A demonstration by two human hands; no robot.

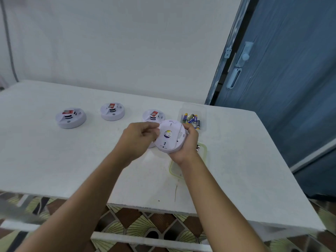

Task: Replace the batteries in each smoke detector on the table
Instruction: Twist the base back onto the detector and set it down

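From the head view, we are looking down at the held detector (170, 136), lifted above the bench (54, 160), near its right side. The right hand (189, 142) is cupping it from behind, its grip clamped around the right rim. The left hand (138, 137) is pinching the left rim, fingers curled together on the edge. A white sliver is peeking out under the lower left of the disc. It may be a loose back plate, but we are not seeing enough to say.

What we are worrying about:
- The twist may be slipping. The left pinch is catching only a thin edge, so a hard turn could pop the disc out of the right palm.
- If it drops, it is falling toward the green-rimmed tub (205, 150) just below, or toward the clear tub (201, 113) of batteries (191, 119) just behind.
- The three detectors (71, 118) are waiting in a row further back, the nearest just behind the left fingers, so a wide elbow swing could be knocking it.

On heading: the detector is round, so it is offering no true long axis. Its flat face with the round sticker (167, 134) is pointing up toward us and tipping leftward. The oval we are seeing is stretching from near left to far right.
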